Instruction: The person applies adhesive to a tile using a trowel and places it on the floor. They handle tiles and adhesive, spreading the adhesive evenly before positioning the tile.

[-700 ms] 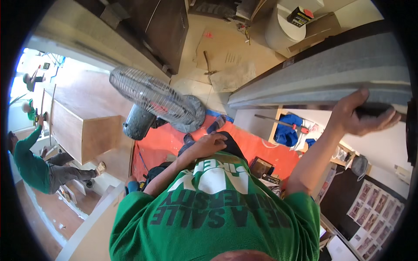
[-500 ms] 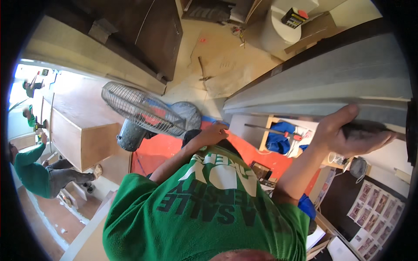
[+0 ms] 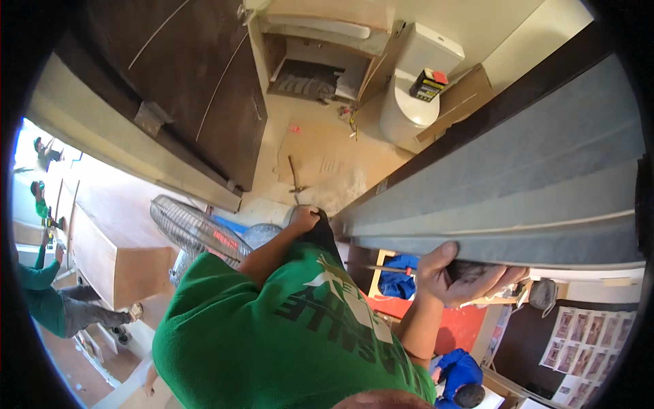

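My right hand (image 3: 470,278) lies against the lower edge of a grey wall panel (image 3: 504,191). Its thumb points up on the panel's face and its fingers stretch along the edge, apart from one another. Over my dark-trousered knee (image 3: 325,235) is my left hand (image 3: 304,218), its fingers curled; whether anything is inside them is hidden. Beyond it a hammer (image 3: 293,170) lies on the dusty floor (image 3: 334,157) of the bathroom doorway.
A caged fan (image 3: 194,228) stands at my left, below a dark brown door (image 3: 204,88). A toilet (image 3: 402,112) bearing a black-and-yellow box (image 3: 429,84) is ahead. Co-workers in green (image 3: 42,300) and blue (image 3: 458,375) are nearby, beside a wooden cabinet (image 3: 139,273).
My view has shifted forward, bringing more of the bathroom into sight. My right hand shows farther left along the panel edge; my left hand has come to my knee with its fingers curled.
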The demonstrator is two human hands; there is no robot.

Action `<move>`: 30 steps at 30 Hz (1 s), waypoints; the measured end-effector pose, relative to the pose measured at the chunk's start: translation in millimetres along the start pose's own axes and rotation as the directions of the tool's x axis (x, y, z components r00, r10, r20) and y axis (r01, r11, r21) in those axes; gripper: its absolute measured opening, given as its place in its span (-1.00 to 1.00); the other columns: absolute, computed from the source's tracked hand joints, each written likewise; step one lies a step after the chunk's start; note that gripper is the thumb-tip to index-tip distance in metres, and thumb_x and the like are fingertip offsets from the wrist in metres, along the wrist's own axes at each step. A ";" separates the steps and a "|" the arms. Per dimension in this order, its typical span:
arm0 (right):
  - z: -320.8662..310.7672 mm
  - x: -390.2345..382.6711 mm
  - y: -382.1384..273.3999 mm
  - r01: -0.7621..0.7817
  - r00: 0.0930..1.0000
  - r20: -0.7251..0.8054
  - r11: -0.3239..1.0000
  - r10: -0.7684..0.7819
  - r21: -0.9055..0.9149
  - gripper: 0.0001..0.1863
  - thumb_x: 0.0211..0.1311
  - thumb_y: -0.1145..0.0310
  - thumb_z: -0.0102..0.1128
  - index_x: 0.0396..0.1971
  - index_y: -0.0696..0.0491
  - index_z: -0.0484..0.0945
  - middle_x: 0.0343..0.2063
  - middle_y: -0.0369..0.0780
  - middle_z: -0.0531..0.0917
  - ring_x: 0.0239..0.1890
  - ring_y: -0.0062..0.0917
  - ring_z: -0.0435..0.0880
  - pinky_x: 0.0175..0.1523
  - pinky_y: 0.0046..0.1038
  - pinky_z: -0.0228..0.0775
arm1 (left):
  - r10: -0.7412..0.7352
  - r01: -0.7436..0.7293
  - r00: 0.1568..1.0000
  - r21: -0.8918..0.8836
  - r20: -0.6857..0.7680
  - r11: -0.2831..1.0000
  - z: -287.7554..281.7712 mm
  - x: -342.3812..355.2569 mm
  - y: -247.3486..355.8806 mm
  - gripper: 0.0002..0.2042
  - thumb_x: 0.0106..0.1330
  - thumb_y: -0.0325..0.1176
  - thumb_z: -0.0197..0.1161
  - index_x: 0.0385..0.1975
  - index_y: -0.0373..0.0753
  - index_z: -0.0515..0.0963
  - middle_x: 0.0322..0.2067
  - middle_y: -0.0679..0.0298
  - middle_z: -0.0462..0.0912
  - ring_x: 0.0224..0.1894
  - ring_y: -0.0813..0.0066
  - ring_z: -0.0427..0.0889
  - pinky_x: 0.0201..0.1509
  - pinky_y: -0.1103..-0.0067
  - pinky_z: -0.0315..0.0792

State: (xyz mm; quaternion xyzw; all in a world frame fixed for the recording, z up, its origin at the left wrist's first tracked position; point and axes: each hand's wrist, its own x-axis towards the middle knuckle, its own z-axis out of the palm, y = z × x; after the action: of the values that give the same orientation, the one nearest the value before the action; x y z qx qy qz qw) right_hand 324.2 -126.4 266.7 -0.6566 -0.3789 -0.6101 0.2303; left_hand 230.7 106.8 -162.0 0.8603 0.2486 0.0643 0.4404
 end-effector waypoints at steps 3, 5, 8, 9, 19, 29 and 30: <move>7.7 -5.5 -4.5 -0.053 0.996 -0.069 0.998 0.056 0.045 -0.32 0.18 0.25 0.20 0.20 0.34 0.20 0.22 0.24 0.18 0.26 0.15 0.21 0.20 0.12 0.19 | -0.086 0.090 0.995 0.073 -0.053 0.993 -1.5 22.0 -31.0 -0.80 0.07 -0.28 0.16 -0.42 -0.21 0.66 -0.31 -0.02 0.66 -0.21 0.02 0.65 -0.07 0.27 0.52; 6.3 -7.9 -5.5 -0.085 0.991 -0.100 0.996 0.085 0.005 -0.33 0.18 0.26 0.20 0.19 0.34 0.22 0.20 0.23 0.20 0.24 0.12 0.23 0.19 0.09 0.20 | -0.165 0.155 0.985 0.154 0.056 0.976 -10.9 46.0 -42.1 -0.79 0.07 -0.26 0.15 -0.41 -0.20 0.66 -0.30 -0.03 0.65 -0.21 0.02 0.65 -0.06 0.27 0.52; 4.2 -12.0 -6.6 -0.103 0.993 -0.075 0.989 0.096 -0.105 -0.36 0.19 0.27 0.20 0.17 0.34 0.24 0.17 0.20 0.24 0.20 0.08 0.27 0.18 0.04 0.23 | -0.328 0.270 0.900 0.224 0.287 0.937 -52.0 63.8 15.1 -0.75 0.06 -0.23 0.17 -0.39 -0.24 0.67 -0.30 -0.04 0.65 -0.19 0.05 0.65 -0.04 0.28 0.52; 6.4 -8.0 -10.4 -0.118 0.991 -0.072 0.987 0.110 -0.112 -0.37 0.19 0.28 0.20 0.16 0.34 0.25 0.15 0.20 0.25 0.19 0.07 0.28 0.18 0.03 0.23 | -0.318 0.271 0.920 0.214 0.228 0.938 -57.4 64.7 -7.2 -0.75 0.05 -0.24 0.18 -0.39 -0.25 0.67 -0.30 -0.04 0.65 -0.19 0.07 0.66 -0.03 0.30 0.52; 52.5 7.0 -47.5 -0.247 0.961 0.045 0.919 0.274 -0.306 -0.45 0.19 0.31 0.20 0.09 0.33 0.34 0.04 0.12 0.38 0.08 -0.06 0.41 0.14 -0.13 0.30 | -0.449 0.407 0.875 0.226 0.182 0.885 -88.1 108.7 -135.7 -0.73 -0.03 -0.37 0.17 -0.30 -0.20 0.68 -0.09 0.01 0.61 0.04 0.13 0.55 0.16 0.39 0.41; 129.7 61.6 -85.4 -0.552 0.754 0.360 0.828 0.549 -0.105 -0.53 0.20 0.35 0.20 0.03 0.33 0.42 -0.08 0.04 0.50 -0.04 -0.19 0.53 0.09 -0.29 0.38 | -0.527 0.474 0.805 0.238 0.273 0.848 -159.1 161.1 -179.3 -0.69 -0.01 -0.26 0.26 -0.23 -0.18 0.66 -0.12 0.08 0.65 -0.03 0.20 0.60 0.09 0.42 0.45; 138.6 61.9 -88.1 -0.600 0.706 0.423 0.797 0.567 -0.067 -0.54 0.20 0.36 0.20 0.02 0.33 0.43 -0.09 0.03 0.52 -0.05 -0.21 0.54 0.09 -0.30 0.38 | -0.585 0.542 0.770 0.222 0.256 0.810 -174.7 165.3 -187.7 -0.68 -0.01 -0.26 0.26 -0.23 -0.19 0.66 -0.15 0.06 0.65 -0.06 0.19 0.62 0.05 0.42 0.46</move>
State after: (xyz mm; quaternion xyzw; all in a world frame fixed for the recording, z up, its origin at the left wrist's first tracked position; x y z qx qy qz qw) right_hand 340.5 46.4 292.3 -0.8491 -0.2151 -0.3337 0.3485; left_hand 246.9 405.3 -222.6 0.7724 0.4265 -0.2245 0.4136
